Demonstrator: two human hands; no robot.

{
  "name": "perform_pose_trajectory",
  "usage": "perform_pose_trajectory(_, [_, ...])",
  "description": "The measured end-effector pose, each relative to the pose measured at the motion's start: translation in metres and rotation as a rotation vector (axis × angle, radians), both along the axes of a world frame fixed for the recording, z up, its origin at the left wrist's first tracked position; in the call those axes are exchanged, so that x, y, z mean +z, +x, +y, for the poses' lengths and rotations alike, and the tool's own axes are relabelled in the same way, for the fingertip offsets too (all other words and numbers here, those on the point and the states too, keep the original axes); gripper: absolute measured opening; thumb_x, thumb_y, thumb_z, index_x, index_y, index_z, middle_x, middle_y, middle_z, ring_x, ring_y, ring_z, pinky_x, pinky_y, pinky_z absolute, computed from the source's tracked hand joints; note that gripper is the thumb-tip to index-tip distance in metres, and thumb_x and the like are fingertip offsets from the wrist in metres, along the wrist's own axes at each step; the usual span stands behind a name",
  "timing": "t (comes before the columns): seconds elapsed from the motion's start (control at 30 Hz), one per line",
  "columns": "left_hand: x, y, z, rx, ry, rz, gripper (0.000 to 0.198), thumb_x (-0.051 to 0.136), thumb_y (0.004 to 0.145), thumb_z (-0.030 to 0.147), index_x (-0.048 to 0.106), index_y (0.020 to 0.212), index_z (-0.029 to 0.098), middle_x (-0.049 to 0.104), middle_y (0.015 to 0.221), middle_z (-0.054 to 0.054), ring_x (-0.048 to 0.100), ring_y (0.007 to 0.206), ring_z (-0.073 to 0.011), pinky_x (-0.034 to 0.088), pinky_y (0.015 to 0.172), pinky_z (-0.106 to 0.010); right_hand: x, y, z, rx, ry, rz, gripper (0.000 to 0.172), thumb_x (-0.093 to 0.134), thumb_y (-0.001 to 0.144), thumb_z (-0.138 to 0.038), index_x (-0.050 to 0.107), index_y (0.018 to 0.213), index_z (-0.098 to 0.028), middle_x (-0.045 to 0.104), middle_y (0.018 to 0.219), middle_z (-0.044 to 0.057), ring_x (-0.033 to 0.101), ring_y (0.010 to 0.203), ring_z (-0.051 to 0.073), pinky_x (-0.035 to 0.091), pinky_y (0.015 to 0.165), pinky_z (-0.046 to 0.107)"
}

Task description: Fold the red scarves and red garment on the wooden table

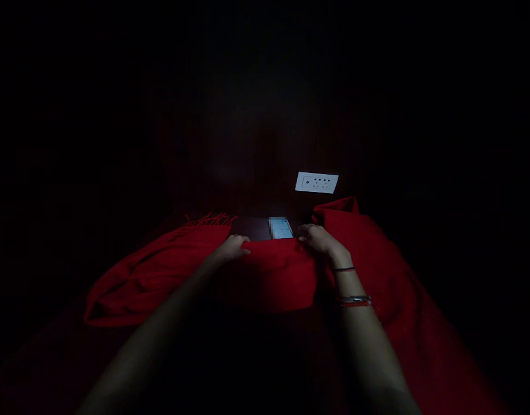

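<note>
Red scarf (269,276) lies across the worktop (254,228), its middle section between the person's two hands. At its far edge, the left hand (234,246) has its fingers partly curled and its thumb over the cloth; the dim light does not show whether it is pinching. The right hand (317,237) reaches over the same edge, fingers loosely bent, and I cannot tell whether it grips. This cloth looks light, soft and limp, unlikely to slip or break but apt to sag and crease, so each end of the far edge seems the best hold. To the left, it spreads in loose folds with a fringe (208,219); more red cloth (377,276) is heaped on the right, perhaps the same piece. Just beyond the edge lies a lit phone (282,228); farther back is a white socket plate (317,183).
</note>
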State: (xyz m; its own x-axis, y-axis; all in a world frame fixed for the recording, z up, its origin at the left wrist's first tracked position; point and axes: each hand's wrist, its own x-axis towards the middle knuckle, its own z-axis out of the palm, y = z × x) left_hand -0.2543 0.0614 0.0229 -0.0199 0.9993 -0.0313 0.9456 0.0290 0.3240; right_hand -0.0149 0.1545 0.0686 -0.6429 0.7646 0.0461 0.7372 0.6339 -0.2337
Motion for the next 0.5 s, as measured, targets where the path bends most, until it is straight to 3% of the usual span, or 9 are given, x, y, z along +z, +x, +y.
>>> perform_pose_trajectory(0.07, [0.017, -0.014, -0.006, -0.021, 0.120, -0.082, 0.023, 0.051, 0.074, 0.028, 0.060, 0.091, 0.018, 0.062, 0.099, -0.004, 0.055, 0.094, -0.0178, 0.039, 0.083, -0.025, 0.000, 0.002, 0.001, 0.077, -0.094, 0.097, 0.032, 0.046, 0.082, -0.022, 0.054, 0.111, -0.011, 0.056, 0.113, 0.012, 0.053, 0.101, 0.018, 0.039, 0.086, 0.026])
perform_pose_trajectory(0.17, [0.053, -0.033, -0.020, -0.027, 0.296, -0.225, 0.021, 0.054, 0.069, 0.034, 0.059, 0.082, 0.018, 0.062, 0.091, -0.001, 0.055, 0.086, -0.0171, 0.041, 0.079, -0.026, 0.002, 0.009, 0.000, 0.161, -0.154, 0.220, 0.034, 0.046, 0.082, -0.029, 0.055, 0.111, -0.013, 0.055, 0.115, 0.010, 0.052, 0.102, 0.017, 0.038, 0.089, 0.028])
perform_pose_trajectory(0.27, [0.083, -0.045, -0.040, 0.015, 0.337, -0.319, 0.024, 0.058, 0.063, 0.038, 0.058, 0.077, 0.017, 0.059, 0.076, 0.001, 0.054, 0.073, -0.0149, 0.042, 0.068, -0.024, 0.006, 0.020, 0.001, 0.218, -0.249, 0.298, 0.033, 0.049, 0.079, -0.033, 0.058, 0.105, -0.014, 0.061, 0.102, 0.007, 0.055, 0.091, 0.015, 0.041, 0.083, 0.029])
perform_pose_trajectory(0.4, [0.105, -0.059, -0.069, 0.153, 0.367, -0.381, 0.025, 0.060, 0.061, 0.038, 0.057, 0.073, 0.016, 0.054, 0.064, 0.004, 0.048, 0.060, -0.0111, 0.038, 0.055, -0.020, 0.005, 0.031, 0.003, 0.246, -0.383, 0.337, 0.034, 0.059, 0.070, -0.032, 0.060, 0.099, -0.013, 0.062, 0.081, 0.002, 0.055, 0.073, 0.012, 0.044, 0.068, 0.026])
perform_pose_trajectory(0.5, [0.113, -0.071, -0.087, 0.296, 0.347, -0.379, 0.027, 0.057, 0.064, 0.038, 0.057, 0.079, 0.016, 0.053, 0.061, 0.004, 0.046, 0.056, -0.0103, 0.036, 0.049, -0.018, 0.002, 0.026, 0.004, 0.243, -0.334, 0.272, 0.024, 0.058, 0.071, -0.025, 0.063, 0.089, -0.011, 0.061, 0.073, 0.002, 0.054, 0.068, 0.012, 0.043, 0.064, 0.024])
